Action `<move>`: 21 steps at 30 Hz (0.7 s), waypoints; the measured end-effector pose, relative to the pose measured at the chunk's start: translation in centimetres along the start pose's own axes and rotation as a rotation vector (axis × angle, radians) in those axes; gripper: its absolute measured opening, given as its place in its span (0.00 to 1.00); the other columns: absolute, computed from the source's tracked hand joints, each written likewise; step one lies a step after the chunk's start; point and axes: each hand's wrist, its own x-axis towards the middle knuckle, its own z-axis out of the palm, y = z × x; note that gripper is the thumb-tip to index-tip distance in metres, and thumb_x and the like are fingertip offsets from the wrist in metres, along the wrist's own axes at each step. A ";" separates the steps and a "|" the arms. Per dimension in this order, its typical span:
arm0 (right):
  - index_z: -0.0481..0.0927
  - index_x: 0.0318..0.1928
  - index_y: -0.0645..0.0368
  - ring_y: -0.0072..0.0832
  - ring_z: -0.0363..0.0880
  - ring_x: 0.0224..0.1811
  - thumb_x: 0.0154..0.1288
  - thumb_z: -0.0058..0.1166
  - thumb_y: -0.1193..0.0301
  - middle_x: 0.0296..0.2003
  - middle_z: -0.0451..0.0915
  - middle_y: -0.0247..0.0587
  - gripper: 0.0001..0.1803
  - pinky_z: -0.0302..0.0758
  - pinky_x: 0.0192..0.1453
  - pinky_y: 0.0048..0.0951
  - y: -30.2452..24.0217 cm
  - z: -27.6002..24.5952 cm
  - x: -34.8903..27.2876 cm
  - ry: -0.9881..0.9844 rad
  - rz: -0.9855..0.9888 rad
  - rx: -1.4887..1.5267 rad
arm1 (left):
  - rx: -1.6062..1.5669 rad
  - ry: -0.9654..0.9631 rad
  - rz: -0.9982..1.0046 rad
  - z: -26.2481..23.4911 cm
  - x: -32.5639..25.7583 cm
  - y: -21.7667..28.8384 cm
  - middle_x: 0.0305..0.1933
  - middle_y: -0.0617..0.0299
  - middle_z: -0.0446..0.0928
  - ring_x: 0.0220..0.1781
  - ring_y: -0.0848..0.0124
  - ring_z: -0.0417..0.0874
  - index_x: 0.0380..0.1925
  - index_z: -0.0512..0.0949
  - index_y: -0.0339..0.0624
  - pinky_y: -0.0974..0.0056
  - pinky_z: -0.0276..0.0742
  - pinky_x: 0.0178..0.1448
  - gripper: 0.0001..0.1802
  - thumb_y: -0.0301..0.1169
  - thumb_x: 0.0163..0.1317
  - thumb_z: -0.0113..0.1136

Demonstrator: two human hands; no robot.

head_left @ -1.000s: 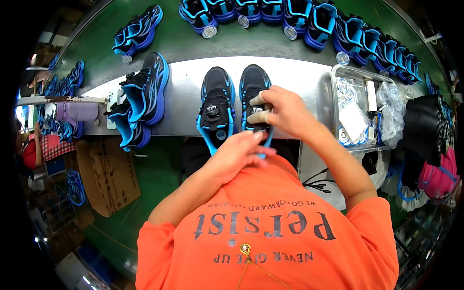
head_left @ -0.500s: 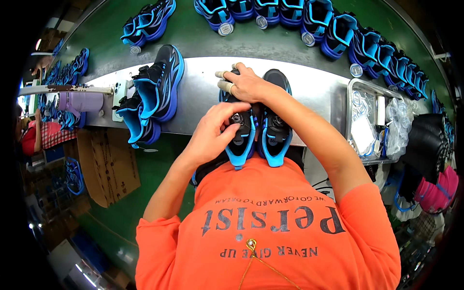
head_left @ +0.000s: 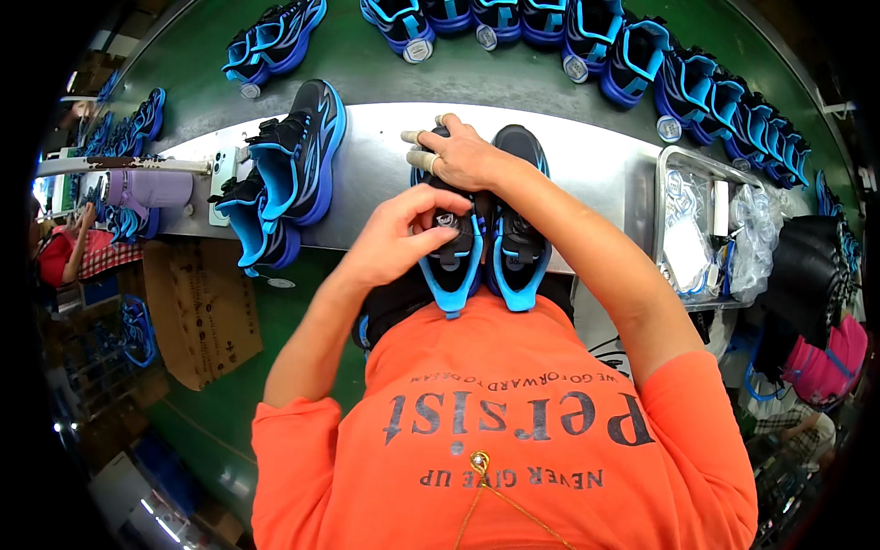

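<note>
Left hand [head_left: 399, 240]: curled, its fingertips pinched on the round dial atop the left shoe [head_left: 452, 247]; bare skin, orange sleeve behind it.
Right hand [head_left: 460, 156]: laid over the far toe end of the same shoe and gripping it; pale tape-like wraps showed on two fingers.
Left shoe: black upper with bright blue trim and sole, heel tab toward the person, lying on the near middle of the surface [head_left: 385, 174].
Right shoe [head_left: 521, 229]: matching black and blue, touching the left shoe on its right side, its dial uncovered.
Surface: dull brushed metal, a flat band running left to right.
Second pair [head_left: 293, 170]: same colours, lying on their sides on the left part of the surface, one stacked nearer than the other.
Metal tray [head_left: 683, 165]: shiny, rectangular, at the right, filled with crinkled clear plastic bags.
Conveyor row [head_left: 632, 55]: more blue shoes lined along the far green belt.
Cardboard box [head_left: 202, 312]: brown, flat-sided, on the floor at the near left.
Change: half a second before, the right hand sat slightly farther left over the toes; the pair had stayed in place.
</note>
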 end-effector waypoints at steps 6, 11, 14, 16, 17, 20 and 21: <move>0.69 0.69 0.34 0.61 0.60 0.69 0.73 0.45 0.47 0.66 0.60 0.67 0.27 0.60 0.73 0.49 0.5 0.4 -0.1 0.053 0.007 0.001 | 0.486 0.399 0.191 2.3 -0.8 0.5 0.38 0.61 0.74 0.40 0.70 0.73 0.48 0.77 0.41 0.68 0.69 0.45 0.22 0.30 0.53 0.71; 0.70 0.68 0.33 0.60 0.61 0.69 0.73 0.46 0.48 0.66 0.60 0.66 0.26 0.61 0.73 0.49 0.5 0.4 -0.1 0.054 -0.068 0.009 | -0.007 0.042 0.056 0.2 -0.3 -1.1 0.48 0.68 0.79 0.42 0.78 0.72 0.57 0.78 0.41 0.71 0.68 0.48 0.23 0.23 0.59 0.62; 0.71 0.68 0.33 0.60 0.61 0.69 0.73 0.46 0.49 0.65 0.60 0.66 0.25 0.61 0.73 0.48 0.7 0.4 -0.1 0.048 -0.049 0.045 | 0.118 -0.151 0.106 -1.7 0.3 -0.2 0.49 0.65 0.81 0.46 0.75 0.72 0.60 0.76 0.42 0.69 0.68 0.50 0.26 0.25 0.59 0.62; 0.71 0.68 0.33 0.60 0.61 0.69 0.73 0.47 0.50 0.65 0.60 0.66 0.25 0.61 0.73 0.48 0.8 0.4 -0.2 0.056 -0.056 0.046 | 0.180 -0.006 0.148 -0.8 -0.2 -0.3 0.47 0.65 0.80 0.46 0.73 0.72 0.60 0.76 0.42 0.68 0.69 0.50 0.27 0.27 0.58 0.64; 0.71 0.68 0.33 0.60 0.60 0.69 0.73 0.47 0.50 0.65 0.60 0.66 0.24 0.61 0.73 0.48 0.8 0.4 -0.2 0.060 -0.064 0.048 | 0.240 0.141 0.186 0.0 -0.6 -0.3 0.46 0.64 0.80 0.45 0.71 0.72 0.59 0.75 0.41 0.67 0.69 0.50 0.28 0.29 0.56 0.66; 0.70 0.68 0.33 0.59 0.60 0.69 0.74 0.46 0.50 0.66 0.60 0.66 0.25 0.61 0.73 0.48 1.0 0.4 0.0 0.067 -0.061 0.021 | 0.468 0.423 0.125 2.3 -0.7 -1.2 0.42 0.64 0.75 0.47 0.70 0.73 0.47 0.77 0.39 0.66 0.69 0.48 0.24 0.32 0.50 0.73; 0.70 0.68 0.33 0.59 0.60 0.69 0.74 0.46 0.50 0.66 0.60 0.66 0.25 0.61 0.73 0.48 1.1 0.4 0.0 0.063 -0.060 0.020 | 0.465 0.424 0.122 2.3 -0.7 -1.2 0.42 0.64 0.75 0.47 0.70 0.73 0.47 0.77 0.39 0.66 0.69 0.48 0.24 0.32 0.50 0.73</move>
